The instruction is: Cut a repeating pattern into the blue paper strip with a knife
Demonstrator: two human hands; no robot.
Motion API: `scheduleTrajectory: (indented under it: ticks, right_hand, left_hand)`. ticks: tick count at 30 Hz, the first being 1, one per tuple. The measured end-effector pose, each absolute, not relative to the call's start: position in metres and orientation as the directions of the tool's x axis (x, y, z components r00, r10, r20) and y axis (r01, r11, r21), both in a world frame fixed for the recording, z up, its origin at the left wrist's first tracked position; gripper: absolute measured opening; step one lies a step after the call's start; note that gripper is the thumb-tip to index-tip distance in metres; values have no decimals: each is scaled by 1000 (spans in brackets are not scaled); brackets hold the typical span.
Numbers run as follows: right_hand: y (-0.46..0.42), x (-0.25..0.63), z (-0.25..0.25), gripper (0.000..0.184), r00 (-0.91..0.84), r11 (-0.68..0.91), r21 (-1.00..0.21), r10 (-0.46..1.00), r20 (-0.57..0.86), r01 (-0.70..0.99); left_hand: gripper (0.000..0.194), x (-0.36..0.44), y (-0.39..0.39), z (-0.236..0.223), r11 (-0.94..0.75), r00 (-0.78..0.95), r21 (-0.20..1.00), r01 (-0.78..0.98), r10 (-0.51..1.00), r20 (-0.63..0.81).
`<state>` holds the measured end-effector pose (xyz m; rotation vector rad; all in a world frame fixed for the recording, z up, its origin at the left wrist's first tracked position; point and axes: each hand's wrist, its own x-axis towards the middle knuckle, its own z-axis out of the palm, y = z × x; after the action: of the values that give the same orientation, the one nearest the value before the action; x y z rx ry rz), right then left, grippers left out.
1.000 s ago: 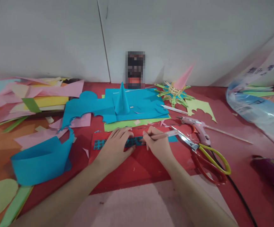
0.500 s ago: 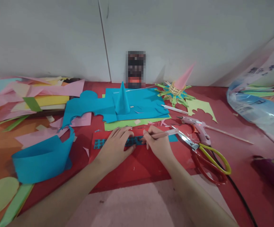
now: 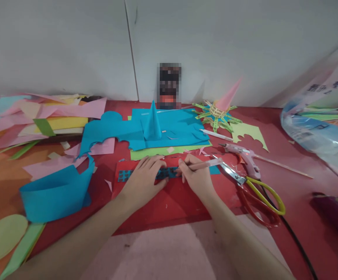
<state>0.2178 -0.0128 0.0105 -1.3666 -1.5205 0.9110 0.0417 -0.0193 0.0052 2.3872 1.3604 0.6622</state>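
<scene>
A narrow blue paper strip (image 3: 124, 175) lies across a red sheet (image 3: 163, 206), its left part covered with dark drawn marks. My left hand (image 3: 145, 175) rests on the strip with fingers stretched out and thumb apart. In my right hand (image 3: 196, 175) is a pen (image 3: 206, 165) with a pale barrel, its tip down at the strip; the fingers hide the exact tip. Just beyond the hands stands a blue paper cone (image 3: 153, 124) on blue sheets (image 3: 180, 120). Scissors (image 3: 239, 179) with yellow and red handles lie right of my right hand.
A pink glue gun (image 3: 246, 157) lies behind the scissors. A pink cone on a green spiked paper base (image 3: 218, 111) stands at the back. Curled blue paper (image 3: 55, 194) and heaped paper scraps (image 3: 69, 109) are on the left, a plastic bag (image 3: 311, 120) on the right.
The view has shifted slightly, so the things at left appear a little farther right. Both hands stay at the strip, with the pen held in the right.
</scene>
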Motion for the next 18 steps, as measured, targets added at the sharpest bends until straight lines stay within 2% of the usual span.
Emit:
scheduleTrajectory:
  ticks: [7, 11, 18]
  right_hand:
    - [-13, 218, 14, 33, 63, 90, -953, 992, 112, 289]
    - [-15, 217, 16, 34, 143, 113, -952, 977, 159, 284]
    - [-18, 216, 16, 34, 118, 158, -935, 972, 205, 316]
  left_hand:
    - [18, 43, -21, 5, -512, 448, 442, 736, 859, 249]
    - [18, 43, -22, 4, -503, 446, 408, 762, 864, 232]
    - [13, 44, -22, 3, -494, 425, 424, 759, 870, 251]
